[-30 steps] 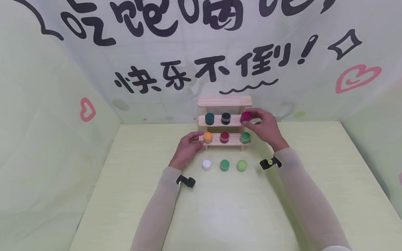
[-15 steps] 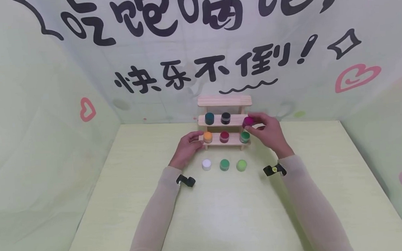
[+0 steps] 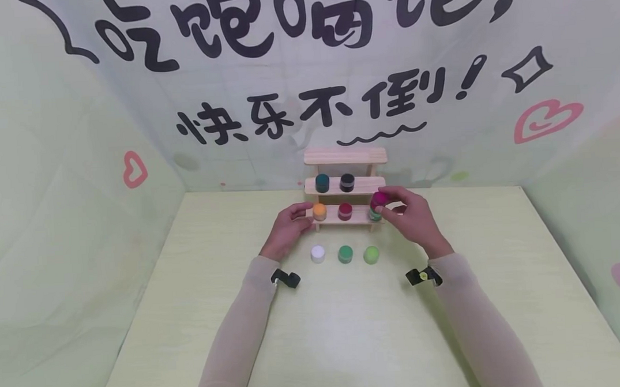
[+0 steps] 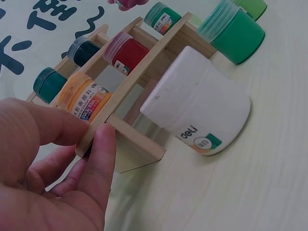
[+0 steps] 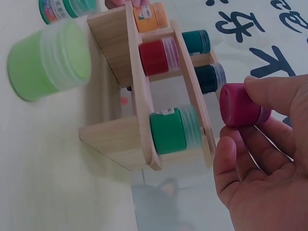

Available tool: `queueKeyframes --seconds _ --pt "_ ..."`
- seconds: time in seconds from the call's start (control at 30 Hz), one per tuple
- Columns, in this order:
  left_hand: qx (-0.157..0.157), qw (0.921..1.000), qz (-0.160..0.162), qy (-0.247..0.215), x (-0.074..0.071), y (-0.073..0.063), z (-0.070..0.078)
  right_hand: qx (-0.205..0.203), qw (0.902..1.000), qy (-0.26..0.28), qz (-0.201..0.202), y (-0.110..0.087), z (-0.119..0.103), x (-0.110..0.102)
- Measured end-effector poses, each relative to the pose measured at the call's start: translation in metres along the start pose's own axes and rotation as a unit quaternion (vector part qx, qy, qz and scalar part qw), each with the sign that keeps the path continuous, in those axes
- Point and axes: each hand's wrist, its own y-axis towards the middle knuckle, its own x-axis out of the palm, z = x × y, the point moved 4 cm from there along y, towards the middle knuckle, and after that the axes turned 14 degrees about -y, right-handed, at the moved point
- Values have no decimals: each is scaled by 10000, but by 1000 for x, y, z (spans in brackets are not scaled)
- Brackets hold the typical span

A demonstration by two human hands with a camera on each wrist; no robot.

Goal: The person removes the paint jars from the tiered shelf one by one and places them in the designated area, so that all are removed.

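Observation:
My left hand (image 3: pixel 287 232) pinches the left end of the lower tier of a small wooden display rack (image 3: pixel 346 156); the left wrist view shows thumb and fingers on the board's end. A magenta paint jar (image 5: pixel 236 106) is held between thumb and fingers of my right hand (image 3: pixel 414 219), off the rack. In the head view it partly covers the green jar (image 5: pixel 168 130) at the lower tier's right end. An orange jar (image 4: pixel 82 96) and a red jar (image 4: pixel 126 53) share that tier. On the middle tier stand a teal jar (image 3: pixel 322 183) and a dark jar (image 3: pixel 347 182).
On the table (image 3: pixel 347 330) in front of the rack stand a white jar (image 3: pixel 318 254), a green jar (image 3: pixel 345 254) and a light green jar (image 3: pixel 371 255), in a row. A printed cloth backdrop (image 3: pixel 257 167) hangs close behind the rack.
My right hand has drawn the magenta jar off the right end of the middle tier, forward and down to in front of the lower tier's green jar. The left hand stays put.

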Motion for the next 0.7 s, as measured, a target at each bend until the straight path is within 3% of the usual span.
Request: queueKeyframes --seconds 0.37,0.7 --pt "-63 10000 3 25 -1 2 0 -397 9986 210 -268 -20 -6 23" --pt "-1 9999 3 -119 -1 3 1 -494 9963 283 -644 -32 -11 40"
